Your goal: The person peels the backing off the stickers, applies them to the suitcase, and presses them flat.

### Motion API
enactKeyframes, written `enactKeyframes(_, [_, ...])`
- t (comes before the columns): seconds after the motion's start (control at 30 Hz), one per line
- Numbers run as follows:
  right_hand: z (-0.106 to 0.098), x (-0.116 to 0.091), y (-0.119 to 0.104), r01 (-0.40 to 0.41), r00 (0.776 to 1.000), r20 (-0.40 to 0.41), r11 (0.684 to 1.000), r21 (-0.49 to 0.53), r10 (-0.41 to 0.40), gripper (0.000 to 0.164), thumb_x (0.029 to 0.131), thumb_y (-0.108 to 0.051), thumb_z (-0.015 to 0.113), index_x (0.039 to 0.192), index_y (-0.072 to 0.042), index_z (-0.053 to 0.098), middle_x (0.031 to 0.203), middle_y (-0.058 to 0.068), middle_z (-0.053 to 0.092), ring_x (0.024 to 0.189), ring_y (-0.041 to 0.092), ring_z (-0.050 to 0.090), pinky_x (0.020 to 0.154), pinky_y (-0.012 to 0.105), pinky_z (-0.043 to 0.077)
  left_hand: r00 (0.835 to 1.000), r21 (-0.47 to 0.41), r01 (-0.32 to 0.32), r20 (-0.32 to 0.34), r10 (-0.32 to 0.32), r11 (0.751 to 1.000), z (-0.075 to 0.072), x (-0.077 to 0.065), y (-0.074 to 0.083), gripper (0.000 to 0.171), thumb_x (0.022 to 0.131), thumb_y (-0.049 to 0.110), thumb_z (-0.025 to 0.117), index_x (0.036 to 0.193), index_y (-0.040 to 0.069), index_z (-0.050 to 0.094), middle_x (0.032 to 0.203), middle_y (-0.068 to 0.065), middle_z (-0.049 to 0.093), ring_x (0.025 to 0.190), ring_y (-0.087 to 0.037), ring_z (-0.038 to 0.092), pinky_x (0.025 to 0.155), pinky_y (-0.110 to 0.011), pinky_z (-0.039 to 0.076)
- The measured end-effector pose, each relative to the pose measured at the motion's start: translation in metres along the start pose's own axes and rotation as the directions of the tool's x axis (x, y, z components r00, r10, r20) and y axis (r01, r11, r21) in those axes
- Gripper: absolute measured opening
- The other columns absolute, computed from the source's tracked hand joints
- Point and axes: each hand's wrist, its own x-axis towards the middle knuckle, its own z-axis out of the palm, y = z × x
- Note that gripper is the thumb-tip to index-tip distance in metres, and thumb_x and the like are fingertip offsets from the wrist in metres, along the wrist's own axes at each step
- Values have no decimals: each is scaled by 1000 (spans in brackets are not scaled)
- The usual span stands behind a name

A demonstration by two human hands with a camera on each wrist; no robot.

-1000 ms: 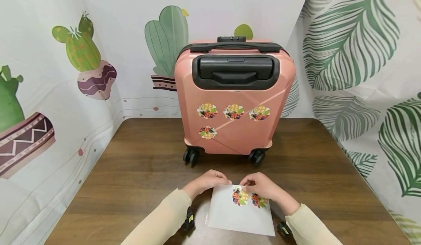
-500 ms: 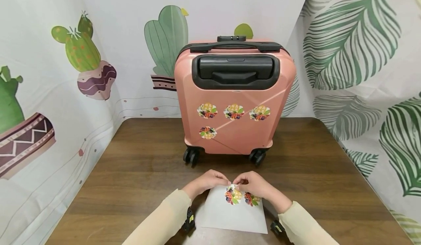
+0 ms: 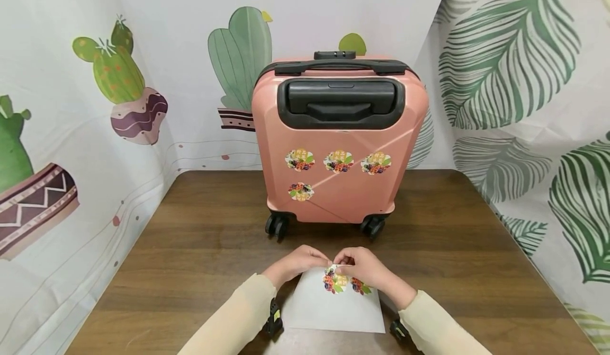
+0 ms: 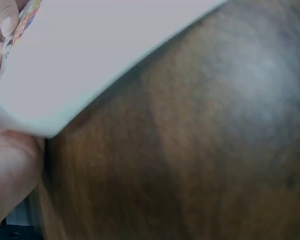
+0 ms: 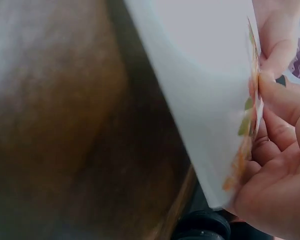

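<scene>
A white sticker sheet (image 3: pixel 333 312) is held up at its far edge, its near part sloping down toward the table. Two round fruit stickers show along the top: a left sticker (image 3: pixel 335 285) and a right sticker (image 3: pixel 360 287), the latter partly covered by the right hand. My left hand (image 3: pixel 301 260) pinches the far edge near the top left. Thumb and forefinger of my right hand (image 3: pixel 366 268) pinch that edge at the left sticker, the fingertips of both hands close together. In the right wrist view, the sheet (image 5: pixel 205 85) bends where the fingertips grip it.
Behind the hands, a pink suitcase (image 3: pixel 333 206) stands upright on the brown wooden table (image 3: pixel 200 270). Three fruit stickers (image 3: pixel 339 162) form a row on its front, with another sticker (image 3: pixel 301 192) below at left. A patterned cloth (image 3: pixel 181 79) hangs behind the table.
The right hand has moved left toward the left hand, carrying the sheet left with it. The sheet now slopes more, and its near edge sits slightly higher in view. The suitcase stays put.
</scene>
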Motion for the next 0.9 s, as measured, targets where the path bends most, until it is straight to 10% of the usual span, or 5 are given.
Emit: enactKeyframes(0.9, [1, 2, 3, 56, 997, -54, 998, -24, -58, 6, 95, -6, 70, 98, -9, 74, 90, 3, 68, 78, 0, 52, 69, 22, 47, 998, -148, 51, 36, -46, 988, -4, 1, -3, 25, 90, 16, 67, 101, -5, 77, 80, 7, 72, 70, -6, 64, 67, -24, 53])
